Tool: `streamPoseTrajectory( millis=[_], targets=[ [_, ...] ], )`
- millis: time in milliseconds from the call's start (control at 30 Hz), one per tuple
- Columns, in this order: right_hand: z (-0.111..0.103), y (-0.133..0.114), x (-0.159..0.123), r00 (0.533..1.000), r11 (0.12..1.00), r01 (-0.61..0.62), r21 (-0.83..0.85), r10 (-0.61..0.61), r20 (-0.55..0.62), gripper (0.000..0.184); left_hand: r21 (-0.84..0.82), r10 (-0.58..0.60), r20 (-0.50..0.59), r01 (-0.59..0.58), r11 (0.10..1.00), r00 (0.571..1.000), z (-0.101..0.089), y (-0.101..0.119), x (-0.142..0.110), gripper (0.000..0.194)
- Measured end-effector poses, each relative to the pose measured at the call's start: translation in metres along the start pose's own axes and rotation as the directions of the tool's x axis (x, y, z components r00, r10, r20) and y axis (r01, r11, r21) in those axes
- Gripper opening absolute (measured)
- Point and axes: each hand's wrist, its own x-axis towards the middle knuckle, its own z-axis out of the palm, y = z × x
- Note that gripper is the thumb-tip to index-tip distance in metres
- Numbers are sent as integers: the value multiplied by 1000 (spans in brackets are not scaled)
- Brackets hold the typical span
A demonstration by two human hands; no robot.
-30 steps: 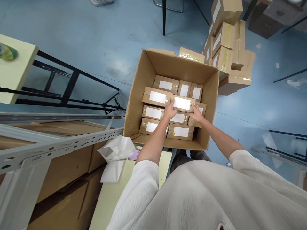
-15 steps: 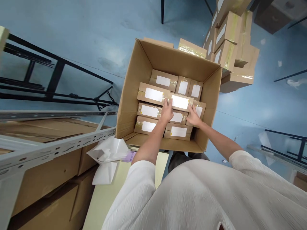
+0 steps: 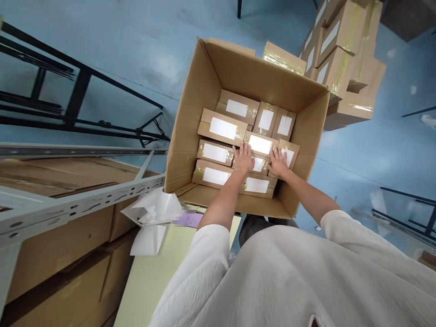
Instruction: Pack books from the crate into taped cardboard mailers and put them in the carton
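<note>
A large open cardboard carton [image 3: 185, 131] holds several small brown cardboard boxes with white labels and clear tape. Near its middle lies one small labelled box [image 3: 260, 144]. My left hand [image 3: 243, 158] rests with fingers spread at that box's left end, over the boxes just below it. At its right end my right hand [image 3: 278, 164] lies open, fingertips touching the boxes there. To the left sits another small box [image 3: 222, 128], slightly higher than its neighbours. Both hands partly cover the boxes beneath them.
Taped cardboard boxes [image 3: 340, 59] are stacked beyond the carton at the upper right. On the left stand a metal shelf rack [image 3: 85, 206] with large cartons and a black metal frame [image 3: 78, 97]. White paper [image 3: 153, 213] lies on a pale yellow surface [image 3: 153, 281].
The middle box has settled lower among the others, and my fingers have let go of its ends and spread flat. The view has shifted slightly.
</note>
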Motion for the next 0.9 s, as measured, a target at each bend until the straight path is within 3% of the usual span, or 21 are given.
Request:
streamPoseTrajectory(
  millis=[200, 333, 433, 567, 733, 900],
  targets=[
    [-5, 5, 17, 996, 997, -44, -60, 48, 71, 104, 86, -52, 22, 50, 995, 998, 6, 4, 12, 82],
    [-23, 0, 4, 988, 988, 11, -152, 14, 156, 86, 178, -43, 53, 33, 984, 998, -5, 20, -7, 79],
    [-32, -10, -22, 988, 973, 7, -230, 29, 151, 76, 262, -48, 58, 31, 964, 997, -15, 33, -42, 74],
    [-32, -29, -61, 999, 970, -2, -242, 14, 48, 66, 268, -56, 1, 53, 962, 998, -25, 47, -95, 71],
    [-24, -61, -96, 986, 962, 132, -240, -153, -68, 60, 244, -26, -144, 61, 968, 989, -37, 54, -163, 68],
    [-15, -106, -123, 927, 918, 324, -230, -357, -117, 59, 219, -59, -283, 124, 968, 957, -44, 53, -231, 63]
  ],
)
